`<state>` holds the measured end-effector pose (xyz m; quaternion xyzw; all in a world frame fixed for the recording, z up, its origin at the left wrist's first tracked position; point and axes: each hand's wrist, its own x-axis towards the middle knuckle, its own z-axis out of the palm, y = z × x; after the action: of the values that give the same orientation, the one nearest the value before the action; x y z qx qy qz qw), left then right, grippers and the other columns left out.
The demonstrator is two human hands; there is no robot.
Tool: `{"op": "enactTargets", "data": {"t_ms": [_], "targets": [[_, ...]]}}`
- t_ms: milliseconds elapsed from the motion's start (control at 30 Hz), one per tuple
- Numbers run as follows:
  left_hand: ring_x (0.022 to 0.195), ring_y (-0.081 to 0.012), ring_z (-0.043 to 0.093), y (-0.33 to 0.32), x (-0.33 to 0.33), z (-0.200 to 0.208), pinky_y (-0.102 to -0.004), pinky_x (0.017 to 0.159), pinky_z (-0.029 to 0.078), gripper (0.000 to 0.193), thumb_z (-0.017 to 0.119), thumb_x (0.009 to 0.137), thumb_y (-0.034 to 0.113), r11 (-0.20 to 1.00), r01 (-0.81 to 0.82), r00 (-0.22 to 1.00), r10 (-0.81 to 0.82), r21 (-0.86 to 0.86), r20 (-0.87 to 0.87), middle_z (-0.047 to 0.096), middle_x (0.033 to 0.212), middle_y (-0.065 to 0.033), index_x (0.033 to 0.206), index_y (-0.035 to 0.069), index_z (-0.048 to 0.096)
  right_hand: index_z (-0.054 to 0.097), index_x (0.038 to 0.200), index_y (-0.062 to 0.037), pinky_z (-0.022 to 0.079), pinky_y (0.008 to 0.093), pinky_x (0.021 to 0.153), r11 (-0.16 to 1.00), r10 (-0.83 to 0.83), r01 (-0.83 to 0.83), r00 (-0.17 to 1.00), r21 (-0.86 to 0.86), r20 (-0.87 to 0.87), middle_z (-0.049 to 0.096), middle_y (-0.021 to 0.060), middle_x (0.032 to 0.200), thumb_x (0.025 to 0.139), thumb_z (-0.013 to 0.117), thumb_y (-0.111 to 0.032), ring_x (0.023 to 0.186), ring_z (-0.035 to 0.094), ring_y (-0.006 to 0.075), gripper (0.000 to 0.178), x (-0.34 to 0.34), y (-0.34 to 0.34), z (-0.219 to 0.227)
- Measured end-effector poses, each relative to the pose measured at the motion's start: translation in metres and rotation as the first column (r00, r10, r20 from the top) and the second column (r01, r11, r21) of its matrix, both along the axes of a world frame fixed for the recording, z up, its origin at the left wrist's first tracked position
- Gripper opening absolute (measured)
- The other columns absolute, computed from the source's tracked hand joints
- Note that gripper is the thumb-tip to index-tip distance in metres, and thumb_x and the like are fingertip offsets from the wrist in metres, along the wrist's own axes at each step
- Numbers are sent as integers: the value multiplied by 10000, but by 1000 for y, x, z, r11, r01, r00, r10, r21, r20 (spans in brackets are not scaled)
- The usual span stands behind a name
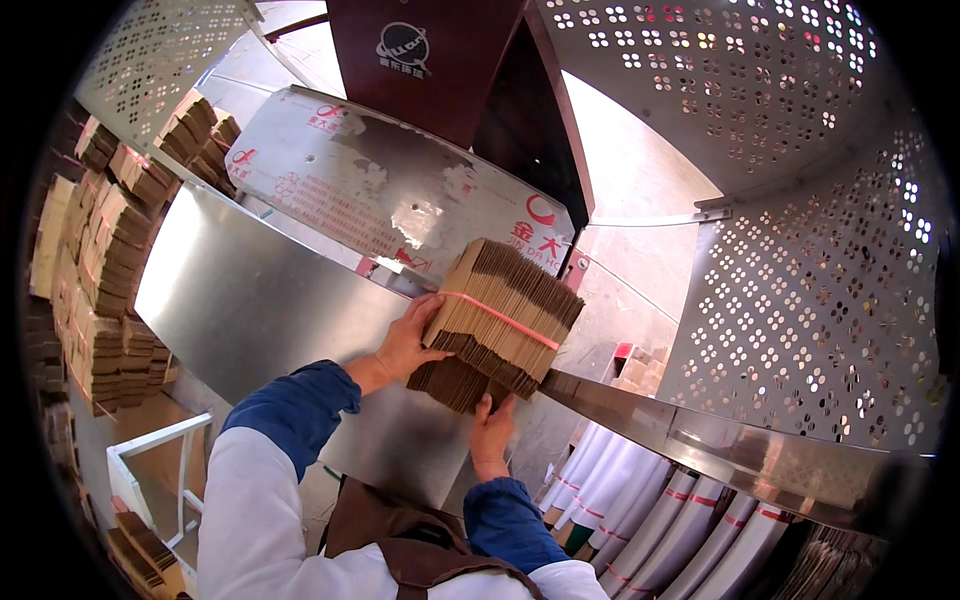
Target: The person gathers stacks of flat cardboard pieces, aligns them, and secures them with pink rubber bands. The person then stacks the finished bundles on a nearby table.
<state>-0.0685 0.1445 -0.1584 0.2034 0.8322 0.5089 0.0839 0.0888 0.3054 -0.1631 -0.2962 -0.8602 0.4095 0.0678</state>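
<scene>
A thick bundle of flat brown cardboard pieces [485,335], bound with a pink strap [500,322], is between my hands above the metal worktop. My left hand [405,345] grips its left side, with the fingers at the strap and the thumb against the near face. At the bundle's lower near edge, my right hand [490,435] holds on, with the thumb and a fingertip showing and the other fingers mostly hidden. The bundle is tilted, its layered edges facing up.
Bare metal worktop [270,290] lies left of the bundle. Behind it stands a metal plate with worn film [370,180] and a dark red machine housing [420,60]. Perforated panels [800,330] rise on the right. Stacked cardboard bundles [110,250] stand left; white rolls [650,510] lie lower right.
</scene>
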Motion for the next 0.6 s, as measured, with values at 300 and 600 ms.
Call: {"op": "enactTargets", "data": {"t_ms": [300, 600], "targets": [[1173, -369, 513, -2, -4, -5, -401, 969, 472, 911, 834, 617, 213, 999, 31, 999, -31, 32, -27, 407, 1359, -154, 1376, 87, 347, 444, 1103, 35, 467, 523, 662, 1000, -4, 4, 1000, -11, -21, 608, 304, 854, 930, 536, -268, 816, 577, 507, 361, 0, -1, -5], [1191, -377, 488, -4, -6, -8, -417, 983, 455, 879, 843, 613, 174, 996, 42, 999, -42, 82, -7, 403, 1350, -163, 1353, 99, 373, 447, 1196, 89, 466, 511, 663, 996, -39, 42, 999, -80, 38, 599, 331, 897, 927, 544, -244, 830, 579, 508, 439, 3, -2, -13]]}}
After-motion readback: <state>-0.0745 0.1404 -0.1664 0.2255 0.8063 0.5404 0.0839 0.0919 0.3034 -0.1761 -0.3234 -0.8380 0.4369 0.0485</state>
